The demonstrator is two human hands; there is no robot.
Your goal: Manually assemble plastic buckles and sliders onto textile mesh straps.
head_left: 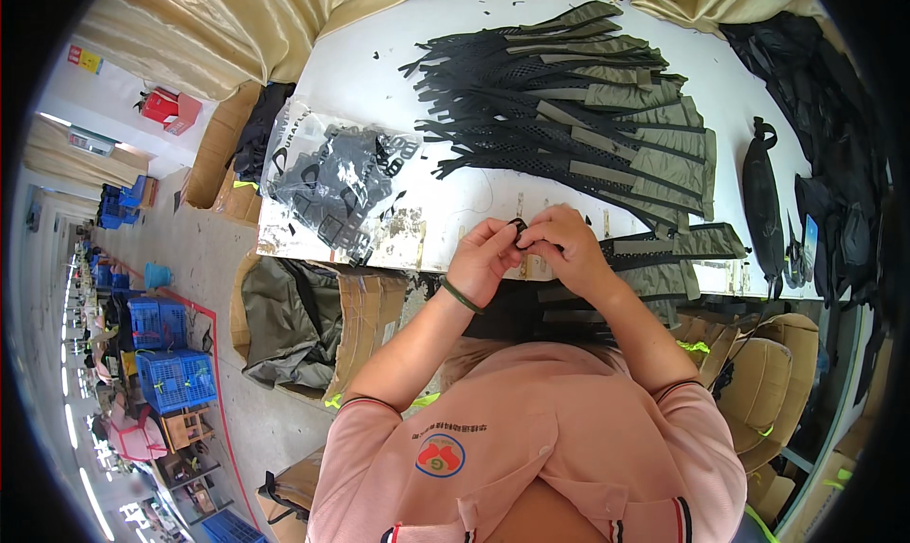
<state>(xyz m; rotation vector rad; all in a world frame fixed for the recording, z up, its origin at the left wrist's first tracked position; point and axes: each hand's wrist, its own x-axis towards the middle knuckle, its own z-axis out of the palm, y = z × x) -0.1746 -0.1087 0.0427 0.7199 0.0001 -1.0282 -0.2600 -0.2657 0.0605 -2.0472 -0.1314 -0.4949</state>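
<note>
There is only one view, from a camera worn on the person's head. It looks steeply down and a little forward, over the pink shirt [531,429] to the white table [379,79] in front. The left hand [483,259] and right hand [564,244] are near the middle of the picture, quite close. The wide fisheye lens bends the table edges and also shows the workshop floor [204,249] at the left.

A white work bench [398,79] under draped beige curtain cloth [218,22]; grey concrete floor [204,259]; blue plastic crates [171,377] beside it; bright daylight.
</note>
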